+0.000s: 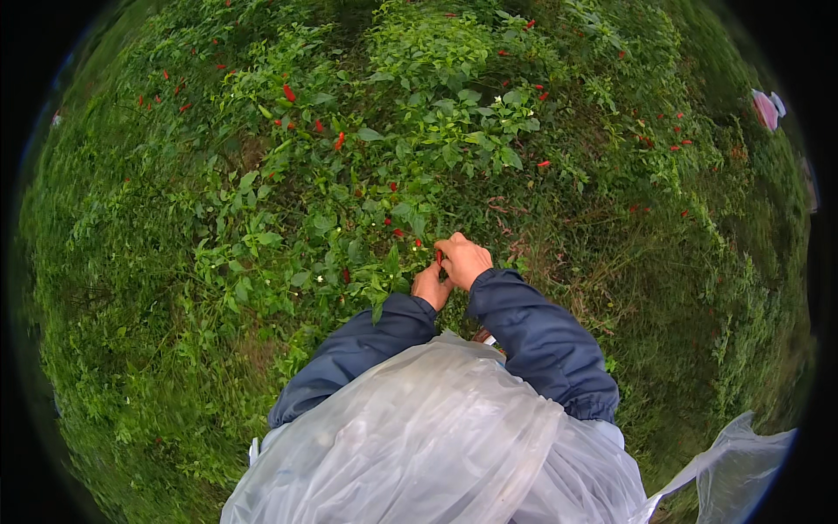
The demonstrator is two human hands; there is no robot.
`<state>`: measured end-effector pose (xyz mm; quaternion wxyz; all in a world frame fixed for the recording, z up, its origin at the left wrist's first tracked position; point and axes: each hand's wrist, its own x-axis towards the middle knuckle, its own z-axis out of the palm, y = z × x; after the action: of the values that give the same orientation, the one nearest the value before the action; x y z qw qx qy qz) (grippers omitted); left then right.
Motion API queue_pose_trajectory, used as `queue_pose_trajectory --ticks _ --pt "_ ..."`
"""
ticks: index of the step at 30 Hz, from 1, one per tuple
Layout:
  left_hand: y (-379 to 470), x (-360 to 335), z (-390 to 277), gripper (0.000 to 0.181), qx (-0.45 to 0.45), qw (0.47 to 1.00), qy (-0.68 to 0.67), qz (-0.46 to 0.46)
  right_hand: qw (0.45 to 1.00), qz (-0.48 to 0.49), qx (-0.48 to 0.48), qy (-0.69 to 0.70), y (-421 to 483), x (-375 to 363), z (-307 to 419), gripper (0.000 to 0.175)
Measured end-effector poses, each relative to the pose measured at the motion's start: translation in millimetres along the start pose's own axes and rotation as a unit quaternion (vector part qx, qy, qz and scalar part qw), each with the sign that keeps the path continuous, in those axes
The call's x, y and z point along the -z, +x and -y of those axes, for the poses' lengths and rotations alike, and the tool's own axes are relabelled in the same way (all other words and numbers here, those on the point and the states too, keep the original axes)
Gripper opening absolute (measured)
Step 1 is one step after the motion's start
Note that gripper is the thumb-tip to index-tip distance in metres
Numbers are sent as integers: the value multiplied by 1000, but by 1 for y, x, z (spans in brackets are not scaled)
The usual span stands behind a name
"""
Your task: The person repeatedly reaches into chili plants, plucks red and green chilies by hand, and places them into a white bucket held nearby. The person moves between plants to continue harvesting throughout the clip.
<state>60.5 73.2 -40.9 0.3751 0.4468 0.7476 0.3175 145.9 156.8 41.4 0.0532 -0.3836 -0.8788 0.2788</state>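
My right hand (466, 261) curls its fingers around a red chili pepper (439, 257), which shows between the two hands. Just below and to the left, my left hand (431, 288) is close against the pepper's lower end. Its fingertips are hidden, so its grip is unclear. Both hands are at the near edge of a leafy chili plant (327, 226). A small red chili (418, 243) hangs just left of my right fingers, and another red chili (397, 232) is slightly farther up among the leaves.
Clear plastic sheeting (419, 432) covers my front, and a loose flap (740, 452) trails at the lower right. Dark blue sleeves (537, 334) cover my forearms. More red chilies (289, 93) dot the bushes ahead. Dry stems (582, 288) stand to the right. A pink-and-white object (766, 110) shows at the far right.
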Motion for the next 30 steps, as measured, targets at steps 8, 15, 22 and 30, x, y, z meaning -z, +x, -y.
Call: queue_pose_trajectory --ticks 8,15,22,30 --pt "-15 12 -11 30 -22 997 70 29 999 23 -34 34 18 -4 -6 14" --pt "-20 16 -11 26 -42 993 103 44 976 -44 -87 196 26 -39 -32 23" --pt "-22 17 -7 25 -60 995 59 46 736 85 -444 504 33 -54 -50 27" --pt "-38 6 18 23 -92 989 28 109 760 127 -386 507 -7 -18 -22 19"
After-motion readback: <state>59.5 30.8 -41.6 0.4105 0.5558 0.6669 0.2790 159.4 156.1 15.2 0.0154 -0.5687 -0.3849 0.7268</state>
